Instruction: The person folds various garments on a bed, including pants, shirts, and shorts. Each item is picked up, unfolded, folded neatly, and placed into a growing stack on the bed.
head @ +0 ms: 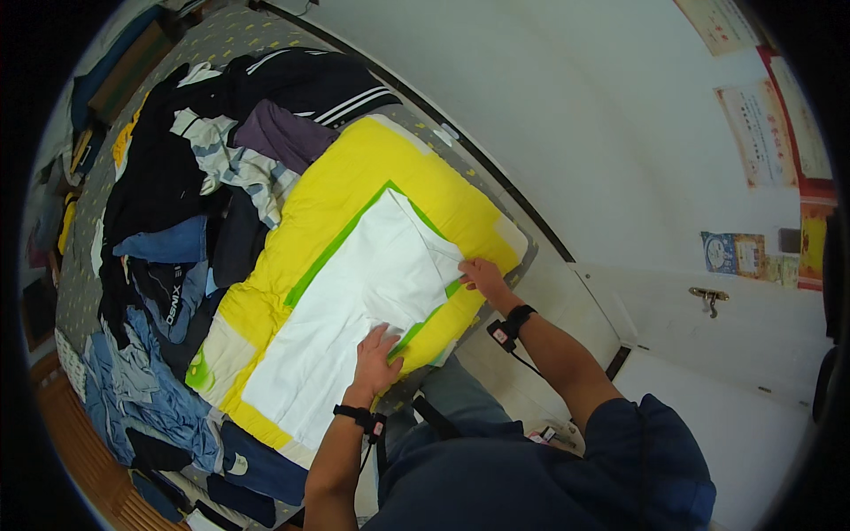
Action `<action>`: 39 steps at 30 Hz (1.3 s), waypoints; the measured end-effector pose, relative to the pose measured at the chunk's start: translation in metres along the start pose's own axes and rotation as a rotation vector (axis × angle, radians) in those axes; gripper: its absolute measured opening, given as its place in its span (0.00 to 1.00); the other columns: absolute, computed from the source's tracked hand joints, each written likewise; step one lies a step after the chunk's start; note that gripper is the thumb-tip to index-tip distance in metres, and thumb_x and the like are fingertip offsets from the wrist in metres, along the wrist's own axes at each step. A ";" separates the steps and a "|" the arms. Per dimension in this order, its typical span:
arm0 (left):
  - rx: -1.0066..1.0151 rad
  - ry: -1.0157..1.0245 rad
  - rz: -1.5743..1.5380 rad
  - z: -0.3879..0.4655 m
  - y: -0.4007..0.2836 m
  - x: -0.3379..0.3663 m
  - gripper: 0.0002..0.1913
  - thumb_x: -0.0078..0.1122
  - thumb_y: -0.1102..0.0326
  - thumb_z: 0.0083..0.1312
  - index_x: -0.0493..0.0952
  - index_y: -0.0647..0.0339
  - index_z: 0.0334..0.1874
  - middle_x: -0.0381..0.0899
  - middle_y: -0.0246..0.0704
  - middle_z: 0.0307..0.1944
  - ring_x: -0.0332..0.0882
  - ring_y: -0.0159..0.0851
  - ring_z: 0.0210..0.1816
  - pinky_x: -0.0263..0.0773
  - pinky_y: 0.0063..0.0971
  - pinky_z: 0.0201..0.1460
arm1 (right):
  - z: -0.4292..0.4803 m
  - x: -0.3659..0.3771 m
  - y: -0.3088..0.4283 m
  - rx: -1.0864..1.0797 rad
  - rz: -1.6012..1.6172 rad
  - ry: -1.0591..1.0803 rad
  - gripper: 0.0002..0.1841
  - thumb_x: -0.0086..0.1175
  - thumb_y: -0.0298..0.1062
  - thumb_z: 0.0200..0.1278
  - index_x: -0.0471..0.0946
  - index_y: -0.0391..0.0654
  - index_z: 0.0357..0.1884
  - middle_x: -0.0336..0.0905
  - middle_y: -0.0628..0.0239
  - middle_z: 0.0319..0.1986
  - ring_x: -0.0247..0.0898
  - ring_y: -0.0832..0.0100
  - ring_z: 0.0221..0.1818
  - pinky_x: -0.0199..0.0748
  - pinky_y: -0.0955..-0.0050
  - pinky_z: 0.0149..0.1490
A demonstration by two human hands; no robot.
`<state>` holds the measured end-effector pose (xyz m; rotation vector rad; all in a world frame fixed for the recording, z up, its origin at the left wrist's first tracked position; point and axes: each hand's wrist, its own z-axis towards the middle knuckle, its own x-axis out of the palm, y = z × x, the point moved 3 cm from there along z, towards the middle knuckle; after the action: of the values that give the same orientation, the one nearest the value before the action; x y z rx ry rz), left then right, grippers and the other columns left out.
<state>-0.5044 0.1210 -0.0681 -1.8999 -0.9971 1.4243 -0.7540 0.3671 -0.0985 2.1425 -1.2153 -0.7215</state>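
A white garment, partly folded at its right end, lies spread over a green-edged area of a yellow quilt. My right hand pinches the garment's right corner between thumb and fingers. Nearer my body, my left hand rests with spread fingers at the garment's lower edge, pressing on the cloth. Both wrists wear black straps with small devices.
Heaped clothes cover the bed's left side: a black striped jacket, a purple cloth, a plaid shirt and blue denim. A white wall and a door handle stand at right.
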 end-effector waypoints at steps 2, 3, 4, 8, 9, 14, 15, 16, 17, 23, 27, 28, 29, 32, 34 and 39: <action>-0.038 -0.038 -0.022 -0.006 0.004 0.002 0.26 0.69 0.65 0.58 0.79 0.56 0.61 0.71 0.44 0.70 0.66 0.51 0.71 0.60 0.45 0.71 | -0.011 0.002 -0.019 -0.057 -0.096 0.011 0.17 0.64 0.43 0.67 0.83 0.38 0.47 0.84 0.68 0.37 0.81 0.75 0.38 0.76 0.75 0.41; -0.048 -0.066 -0.030 -0.004 0.007 0.003 0.25 0.69 0.65 0.59 0.79 0.57 0.60 0.72 0.44 0.69 0.68 0.51 0.70 0.62 0.45 0.71 | -0.014 0.003 -0.023 -0.196 -0.164 -0.030 0.20 0.68 0.45 0.63 0.82 0.35 0.43 0.84 0.63 0.32 0.81 0.70 0.36 0.77 0.72 0.41; -0.060 -0.096 -0.030 -0.003 0.011 0.001 0.24 0.68 0.65 0.60 0.79 0.58 0.60 0.74 0.44 0.67 0.69 0.52 0.69 0.63 0.44 0.70 | -0.016 0.009 -0.022 -0.254 -0.220 -0.065 0.21 0.69 0.46 0.62 0.82 0.35 0.43 0.84 0.62 0.33 0.82 0.68 0.36 0.77 0.70 0.42; -0.050 -0.240 -0.033 0.031 0.026 -0.020 0.22 0.67 0.66 0.61 0.78 0.60 0.59 0.77 0.45 0.63 0.72 0.53 0.66 0.65 0.45 0.68 | -0.014 0.041 -0.018 -0.448 -0.340 -0.188 0.24 0.71 0.47 0.57 0.82 0.35 0.42 0.85 0.54 0.34 0.82 0.58 0.39 0.78 0.64 0.46; -0.038 -0.266 0.015 0.043 0.025 -0.027 0.23 0.66 0.66 0.62 0.77 0.61 0.59 0.76 0.46 0.64 0.72 0.54 0.66 0.66 0.46 0.68 | -0.012 0.046 -0.017 -0.487 -0.345 -0.221 0.24 0.71 0.48 0.55 0.83 0.34 0.42 0.85 0.52 0.34 0.82 0.56 0.39 0.78 0.62 0.47; -0.130 -0.096 0.221 0.077 0.026 -0.032 0.26 0.67 0.62 0.62 0.76 0.60 0.62 0.75 0.47 0.63 0.72 0.53 0.65 0.70 0.43 0.67 | 0.000 0.065 -0.012 -0.211 -0.511 0.032 0.23 0.65 0.47 0.57 0.82 0.33 0.43 0.83 0.44 0.35 0.81 0.47 0.41 0.76 0.56 0.47; -0.158 -0.059 0.257 0.080 0.020 -0.031 0.26 0.68 0.62 0.61 0.76 0.60 0.62 0.75 0.47 0.63 0.73 0.53 0.64 0.70 0.43 0.66 | 0.003 0.065 -0.015 -0.213 -0.542 0.008 0.23 0.64 0.46 0.58 0.82 0.33 0.44 0.83 0.44 0.35 0.81 0.47 0.41 0.76 0.56 0.48; -0.192 -0.029 0.296 0.085 0.014 -0.033 0.26 0.68 0.62 0.61 0.76 0.60 0.62 0.75 0.48 0.63 0.73 0.53 0.63 0.71 0.42 0.66 | 0.005 0.067 -0.013 -0.220 -0.574 -0.010 0.24 0.64 0.46 0.59 0.81 0.34 0.46 0.83 0.44 0.36 0.81 0.47 0.42 0.76 0.55 0.48; -0.179 -0.035 0.281 0.091 0.013 -0.035 0.26 0.68 0.62 0.61 0.76 0.60 0.62 0.75 0.47 0.63 0.74 0.53 0.63 0.71 0.43 0.65 | 0.003 0.068 -0.012 -0.262 -0.537 -0.027 0.24 0.64 0.46 0.59 0.81 0.34 0.47 0.83 0.44 0.37 0.80 0.46 0.42 0.76 0.55 0.48; 0.096 -0.086 0.297 0.163 -0.015 -0.063 0.27 0.63 0.69 0.63 0.73 0.53 0.66 0.68 0.42 0.71 0.78 0.53 0.57 0.77 0.44 0.57 | 0.000 0.072 -0.015 -0.400 -0.345 -0.002 0.23 0.61 0.45 0.62 0.80 0.38 0.52 0.83 0.44 0.42 0.78 0.42 0.46 0.76 0.53 0.50; 0.136 0.155 0.480 0.235 -0.060 -0.097 0.34 0.61 0.71 0.63 0.66 0.42 0.73 0.59 0.36 0.78 0.81 0.51 0.55 0.80 0.44 0.54 | 0.013 0.070 -0.039 -0.332 -0.505 -0.028 0.21 0.59 0.43 0.64 0.80 0.39 0.53 0.83 0.44 0.41 0.78 0.41 0.45 0.76 0.51 0.49; 0.152 0.185 0.529 0.249 -0.063 -0.102 0.35 0.62 0.71 0.63 0.65 0.41 0.74 0.57 0.36 0.79 0.81 0.51 0.56 0.80 0.44 0.54 | 0.013 0.072 -0.036 -0.323 -0.516 -0.022 0.20 0.59 0.42 0.64 0.80 0.39 0.52 0.82 0.43 0.41 0.78 0.41 0.45 0.76 0.50 0.49; 0.157 0.189 0.578 0.262 -0.063 -0.107 0.34 0.62 0.67 0.65 0.64 0.42 0.75 0.64 0.36 0.75 0.81 0.50 0.56 0.80 0.44 0.54 | 0.012 0.075 -0.033 -0.317 -0.523 -0.016 0.20 0.58 0.42 0.64 0.80 0.39 0.52 0.82 0.43 0.41 0.78 0.41 0.45 0.76 0.49 0.48; 0.011 0.321 0.737 0.290 -0.058 -0.113 0.28 0.63 0.63 0.68 0.69 0.46 0.70 0.74 0.37 0.67 0.81 0.50 0.56 0.80 0.43 0.54 | 0.002 0.077 -0.025 -0.398 -0.450 -0.136 0.18 0.58 0.43 0.65 0.80 0.41 0.50 0.82 0.44 0.38 0.78 0.41 0.42 0.76 0.49 0.46; 0.021 0.331 0.776 0.302 -0.045 -0.114 0.22 0.64 0.59 0.68 0.74 0.50 0.64 0.80 0.38 0.57 0.81 0.49 0.57 0.79 0.43 0.55 | 0.003 0.076 -0.023 -0.367 -0.423 -0.134 0.17 0.59 0.43 0.65 0.81 0.42 0.49 0.82 0.45 0.37 0.79 0.42 0.42 0.76 0.49 0.45; -0.007 0.240 0.715 0.312 -0.047 -0.124 0.23 0.66 0.61 0.65 0.75 0.52 0.62 0.78 0.40 0.60 0.79 0.51 0.59 0.78 0.44 0.57 | 0.011 0.066 -0.022 -0.321 -0.291 -0.221 0.15 0.62 0.44 0.65 0.83 0.44 0.46 0.83 0.50 0.33 0.81 0.47 0.39 0.77 0.54 0.43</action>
<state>-0.8341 0.0465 -0.0505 -2.4947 -0.1977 1.4850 -0.7197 0.3164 -0.1327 2.0242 -0.8271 -1.2191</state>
